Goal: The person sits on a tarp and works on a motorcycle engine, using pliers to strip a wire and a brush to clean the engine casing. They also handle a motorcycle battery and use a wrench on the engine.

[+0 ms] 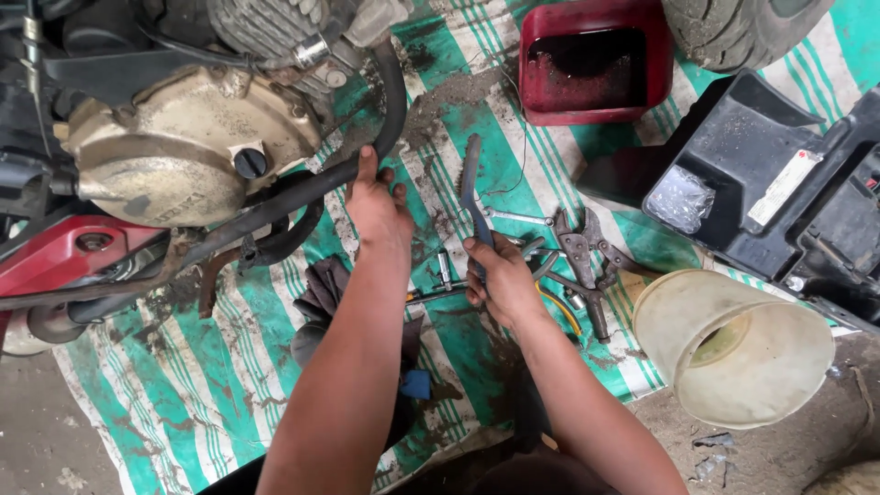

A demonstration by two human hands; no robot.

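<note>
Visibly, two hands: one pliers (472, 197), one pipe (302, 194).

A dull, grimy metal engine cover (183, 151) sits beside a matt black rubber hose (302, 188). Worn steel pliers (587, 261) lie on a dirty woven green-and-white plastic sheet (183, 385). Nearby are a translucent, scuffed plastic bucket (733, 353) and a glossy red plastic tray (596, 64).

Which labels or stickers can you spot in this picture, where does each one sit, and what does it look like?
Sticker: on the black plastic panel at right; a long white rectangle with a small red patch at its upper end.
Nothing else here clearly shows as a label, package, sign or screen.
</note>
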